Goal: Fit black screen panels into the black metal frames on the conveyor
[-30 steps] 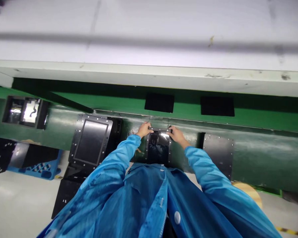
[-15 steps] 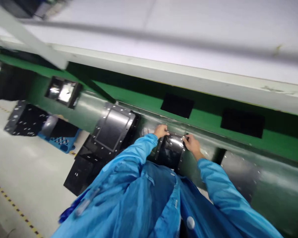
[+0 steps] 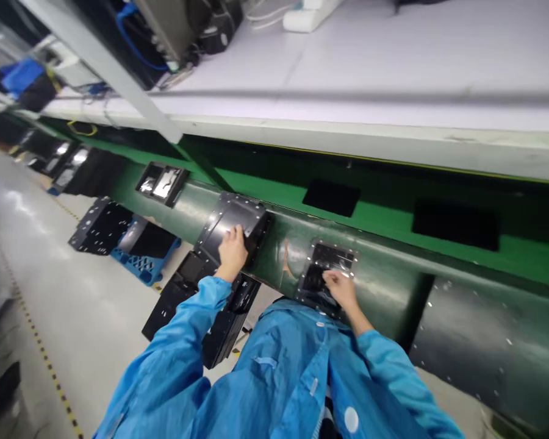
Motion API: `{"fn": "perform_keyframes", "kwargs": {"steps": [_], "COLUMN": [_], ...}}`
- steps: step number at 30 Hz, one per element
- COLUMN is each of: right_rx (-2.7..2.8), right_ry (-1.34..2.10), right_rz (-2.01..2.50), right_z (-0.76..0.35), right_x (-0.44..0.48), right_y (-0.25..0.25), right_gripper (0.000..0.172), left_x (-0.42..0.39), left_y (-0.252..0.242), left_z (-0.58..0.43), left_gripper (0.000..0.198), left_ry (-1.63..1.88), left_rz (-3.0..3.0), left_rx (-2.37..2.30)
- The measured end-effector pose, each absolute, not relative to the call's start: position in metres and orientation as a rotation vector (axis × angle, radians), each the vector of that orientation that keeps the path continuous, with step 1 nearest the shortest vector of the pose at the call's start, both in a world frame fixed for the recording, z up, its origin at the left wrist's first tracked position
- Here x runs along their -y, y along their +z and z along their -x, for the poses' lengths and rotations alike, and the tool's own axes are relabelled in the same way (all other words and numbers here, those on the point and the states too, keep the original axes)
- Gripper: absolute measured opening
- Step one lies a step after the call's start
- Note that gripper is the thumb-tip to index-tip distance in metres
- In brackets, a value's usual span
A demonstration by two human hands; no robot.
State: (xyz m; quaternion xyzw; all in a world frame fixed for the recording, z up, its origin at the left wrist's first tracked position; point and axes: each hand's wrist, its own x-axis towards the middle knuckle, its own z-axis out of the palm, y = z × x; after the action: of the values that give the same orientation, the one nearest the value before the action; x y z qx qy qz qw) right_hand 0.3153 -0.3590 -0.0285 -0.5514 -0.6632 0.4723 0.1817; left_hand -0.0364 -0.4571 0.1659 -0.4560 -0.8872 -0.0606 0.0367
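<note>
My left hand (image 3: 233,251) is over the near right part of a large black box (image 3: 231,213) with a raised panel and light dots round its rim. Its fingers are slightly bent and apart; whether they touch the box is unclear. My right hand (image 3: 341,288) is above a smaller shiny black case (image 3: 332,256) lying on the green belt in front of me. Its thumb and fingertips are drawn together, and anything between them is too small to make out. Light dots line the edge of this case.
The green belt (image 3: 283,244) runs below a white shelf (image 3: 393,119). A flat dark case (image 3: 466,335) lies on the right. Black pads (image 3: 332,197) rest on the green ledge. Farther left are an open black case (image 3: 162,183), a blue pallet (image 3: 139,259) with black boxes, and stacked black units (image 3: 183,299).
My left hand has left the small case and moved left over the large box. My right hand has shifted from the case's far right corner to above its middle. The view has turned left.
</note>
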Motion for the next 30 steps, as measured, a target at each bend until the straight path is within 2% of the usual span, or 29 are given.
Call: {"fn": "perform_keyframes", "kwargs": {"steps": [3,5,7,11,14,17,19,22,25,30], "right_rx": [1.685,1.551,1.386,1.002,0.792,0.809,0.922,1.091,1.253,1.412], "right_ry": [1.641,1.679,1.698,1.559,1.366,1.309,1.248,1.131,1.019,0.933], "right_rz": [1.305,1.185,1.109,1.303,1.554,1.725,1.860,2.073,2.207,2.239], "right_z": [-0.285,-0.272,-0.268,-0.287,-0.317,-0.342,-0.352,-0.358,-0.361,-0.359], "right_x": [0.381,0.388,0.392,0.391,0.384,0.380,0.381,0.389,0.395,0.383], "right_y": [-0.004,0.008,0.014,0.000,-0.025,-0.047,-0.055,-0.060,-0.061,-0.061], "right_gripper": [0.041,0.051,0.061,0.064,0.064,0.056,0.046,0.038,0.038,0.039], "left_x": [0.480,0.488,0.482,0.434,0.398,0.381,0.380,0.384,0.389,0.395], "left_y": [0.206,0.225,0.222,0.142,0.063,0.011,-0.007,-0.019,-0.022,-0.024], "left_z": [0.026,0.018,0.002,-0.056,-0.100,-0.124,-0.128,-0.128,-0.130,-0.136], "left_gripper": [0.042,0.040,0.045,0.046,0.045,0.044,0.042,0.035,0.035,0.037], "left_ry": [-0.310,-0.537,-0.938,-1.858,-2.059,-1.946,-1.744,-1.231,-0.748,-0.396], "left_rz": [1.355,1.392,1.504,1.596,1.398,1.336,1.432,1.600,1.661,1.730], "left_rx": [2.694,2.666,2.665,2.714,2.913,3.156,3.278,3.353,3.269,3.277]}}
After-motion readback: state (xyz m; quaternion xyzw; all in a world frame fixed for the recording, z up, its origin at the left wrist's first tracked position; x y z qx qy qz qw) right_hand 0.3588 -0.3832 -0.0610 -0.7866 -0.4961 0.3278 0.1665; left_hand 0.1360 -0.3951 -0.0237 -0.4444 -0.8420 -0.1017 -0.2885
